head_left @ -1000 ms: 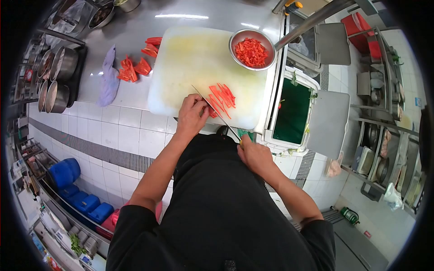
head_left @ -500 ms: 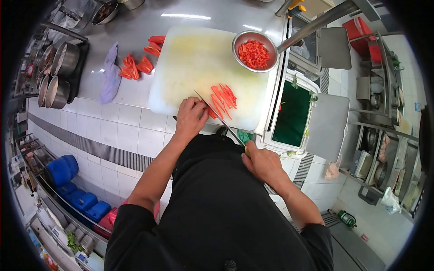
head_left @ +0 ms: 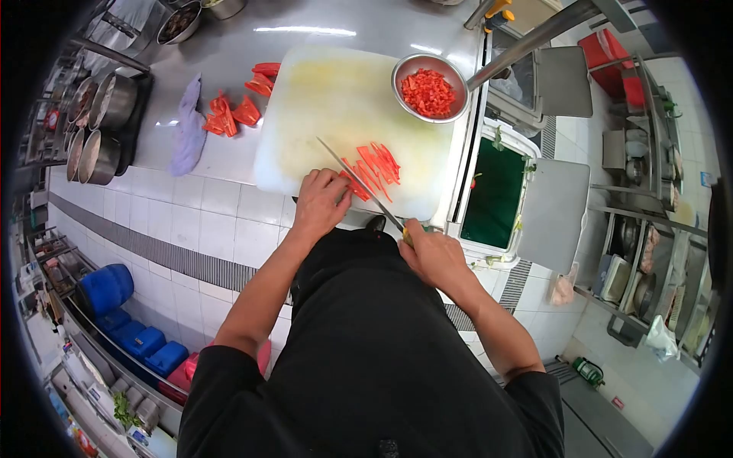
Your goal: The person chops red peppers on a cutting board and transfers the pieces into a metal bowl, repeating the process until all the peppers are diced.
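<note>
Knife [head_left: 356, 179] on red pepper, close to the cook's body.
The left hand's [head_left: 321, 201] curled fingertips hold a red pepper piece [head_left: 356, 191] on the white cutting board [head_left: 324, 99]; the right hand's [head_left: 434, 257] fingers wrap the knife's handle, blade slanting beside thin pepper strips [head_left: 382, 162].

black top [head_left: 397, 351] | short black sleeves [head_left: 217, 389] | left hand [head_left: 319, 202] ungloved | right hand [head_left: 437, 261] ungloved | dark shoe [head_left: 376, 222]
</note>
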Demonstrator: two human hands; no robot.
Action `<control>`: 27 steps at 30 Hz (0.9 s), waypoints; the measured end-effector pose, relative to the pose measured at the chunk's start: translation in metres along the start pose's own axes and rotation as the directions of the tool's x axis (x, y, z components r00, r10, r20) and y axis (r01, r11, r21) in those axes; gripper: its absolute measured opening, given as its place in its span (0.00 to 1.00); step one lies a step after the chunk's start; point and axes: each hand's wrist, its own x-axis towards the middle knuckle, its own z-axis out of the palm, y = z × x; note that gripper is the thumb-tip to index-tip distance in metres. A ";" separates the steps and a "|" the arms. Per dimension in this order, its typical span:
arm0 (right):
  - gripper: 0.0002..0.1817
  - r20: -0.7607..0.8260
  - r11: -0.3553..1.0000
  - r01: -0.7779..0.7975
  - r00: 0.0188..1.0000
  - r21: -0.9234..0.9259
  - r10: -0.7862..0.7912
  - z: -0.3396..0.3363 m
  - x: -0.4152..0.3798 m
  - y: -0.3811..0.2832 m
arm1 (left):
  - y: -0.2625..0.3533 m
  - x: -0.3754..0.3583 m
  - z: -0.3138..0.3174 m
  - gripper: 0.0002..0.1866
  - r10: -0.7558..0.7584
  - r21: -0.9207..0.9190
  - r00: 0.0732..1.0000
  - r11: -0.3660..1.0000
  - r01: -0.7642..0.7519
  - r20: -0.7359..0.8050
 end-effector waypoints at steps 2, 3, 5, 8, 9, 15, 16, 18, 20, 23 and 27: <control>0.15 0.038 1.000 -0.027 0.999 -0.012 0.027 -0.011 -0.018 -0.003 | -0.001 0.001 0.001 0.09 0.004 0.015 1.000 1.000 -0.004 0.002; 0.16 0.076 0.998 -0.051 0.996 -0.022 0.052 -0.013 -0.025 -0.002 | -0.001 0.002 0.002 0.09 -0.002 0.014 1.000 1.000 0.002 0.001; 0.16 0.085 0.997 -0.073 0.994 -0.041 0.076 -0.013 -0.035 0.001 | -0.001 0.003 0.004 0.09 -0.007 0.010 1.000 1.000 0.007 0.000; 0.16 0.054 0.997 -0.071 0.996 -0.038 0.073 0.013 -0.028 0.017 | -0.002 0.003 0.006 0.09 -0.012 -0.003 1.000 1.000 0.012 -0.021; 0.16 0.011 0.999 -0.048 0.999 -0.021 0.048 0.027 -0.023 0.024 | -0.002 0.003 0.006 0.09 -0.008 0.000 1.000 1.000 0.008 -0.023; 0.14 -0.150 0.994 0.109 0.983 0.012 -0.106 0.035 0.022 0.021 | 0.000 -0.001 0.003 0.09 0.024 0.006 0.999 1.000 -0.024 -0.022; 0.14 -0.155 0.994 0.106 0.983 0.012 -0.103 0.032 0.022 0.019 | 0.000 -0.001 0.003 0.09 0.032 0.008 0.999 0.999 -0.032 -0.033; 0.14 -0.058 0.999 0.053 0.997 -0.012 -0.053 0.021 0.023 0.012 | 0.000 -0.001 0.003 0.09 0.024 0.004 0.999 1.000 -0.024 -0.042; 0.14 0.002 1.000 0.010 1.000 -0.015 -0.010 0.005 0.004 0.003 | 0.000 -0.003 0.005 0.08 0.007 -0.006 0.999 1.000 -0.007 -0.047; 0.14 0.078 0.998 -0.054 0.995 -0.032 0.056 0.003 -0.024 0.008 | -0.001 -0.003 0.008 0.08 -0.021 0.015 0.999 1.000 0.022 -0.047; 0.14 -0.002 0.999 -0.050 0.999 -0.019 0.050 0.038 -0.009 0.026 | 0.003 -0.002 0.015 0.08 -0.056 0.004 0.995 0.998 0.056 -0.082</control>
